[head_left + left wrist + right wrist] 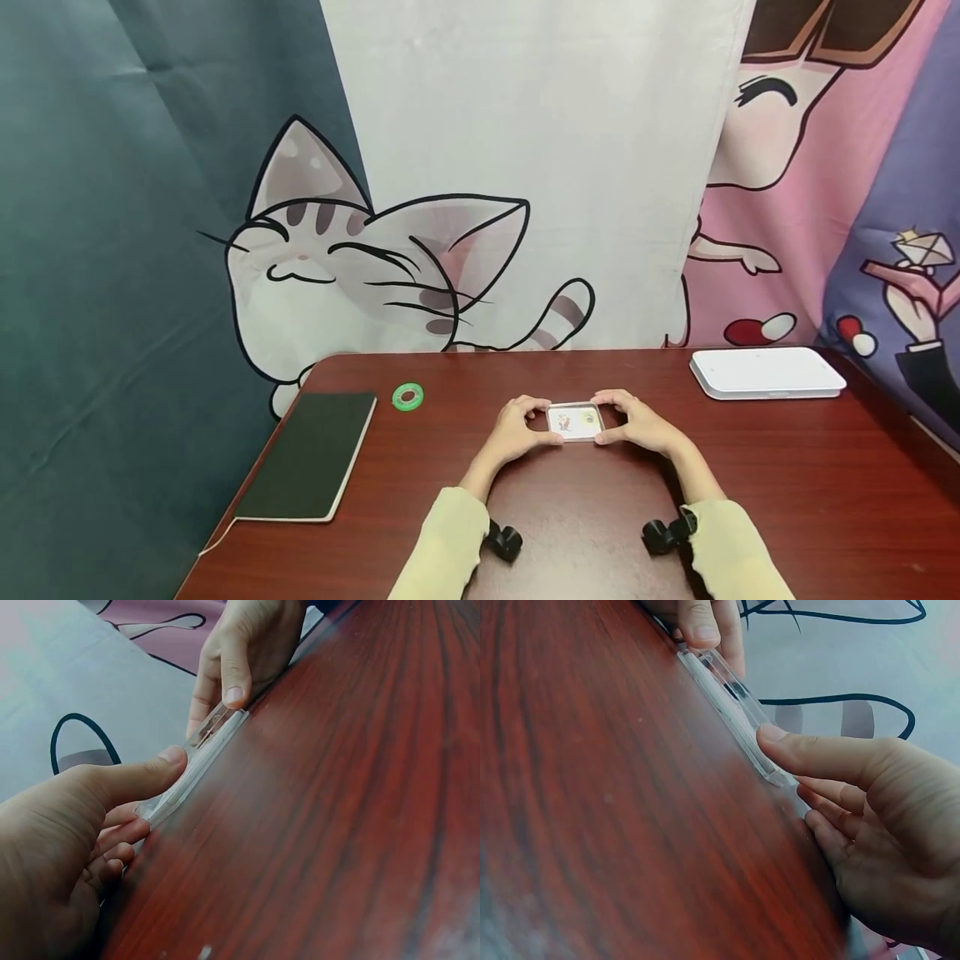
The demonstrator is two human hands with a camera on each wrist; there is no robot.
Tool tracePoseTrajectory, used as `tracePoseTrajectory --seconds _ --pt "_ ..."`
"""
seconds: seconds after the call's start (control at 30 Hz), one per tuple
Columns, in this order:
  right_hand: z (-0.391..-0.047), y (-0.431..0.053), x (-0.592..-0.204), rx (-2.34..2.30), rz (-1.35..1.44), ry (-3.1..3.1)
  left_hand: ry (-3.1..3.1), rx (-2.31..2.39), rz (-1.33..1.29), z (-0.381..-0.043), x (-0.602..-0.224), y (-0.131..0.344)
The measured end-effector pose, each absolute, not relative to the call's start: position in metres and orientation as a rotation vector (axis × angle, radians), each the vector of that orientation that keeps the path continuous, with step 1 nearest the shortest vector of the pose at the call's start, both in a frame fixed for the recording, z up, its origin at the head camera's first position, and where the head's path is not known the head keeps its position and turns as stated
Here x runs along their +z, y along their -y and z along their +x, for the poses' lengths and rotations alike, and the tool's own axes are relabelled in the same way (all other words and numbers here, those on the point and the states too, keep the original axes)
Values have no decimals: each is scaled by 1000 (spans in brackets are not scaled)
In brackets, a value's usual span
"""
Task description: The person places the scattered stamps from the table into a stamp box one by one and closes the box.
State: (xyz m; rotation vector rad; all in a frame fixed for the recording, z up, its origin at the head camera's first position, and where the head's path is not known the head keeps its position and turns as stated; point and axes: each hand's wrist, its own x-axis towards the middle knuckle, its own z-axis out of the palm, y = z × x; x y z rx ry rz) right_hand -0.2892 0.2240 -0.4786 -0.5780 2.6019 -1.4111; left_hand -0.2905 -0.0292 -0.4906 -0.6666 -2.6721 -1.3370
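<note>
A small flat clear plastic case (pixel 575 422) with white contents and small coloured pictures lies level with both hands around it. My left hand (pixel 516 432) pinches its left end, thumb at the near side and fingers at the far side. The right end is held the same way by my right hand (pixel 639 423). Seen from the left wrist, the case (pixel 196 766) is low over the tabletop; whether it touches the wood I cannot tell. In the right wrist view the thumb of my right hand (pixel 900 795) presses the clear edge.
On the brown wooden table (pixel 570 517), a dark notebook (pixel 307 454) lies at the left. A green ring-shaped roll (pixel 407 397) is near the back edge. At the back right sits a white flat box (pixel 767 372). A cartoon-printed curtain (pixel 540 125) hangs behind.
</note>
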Motion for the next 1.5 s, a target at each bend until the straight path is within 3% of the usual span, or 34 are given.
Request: tracePoseTrajectory --seconds 1.5 --pt "-291 -221 -479 -1263 -619 -2724 2770 -1266 -599 -286 -486 25"
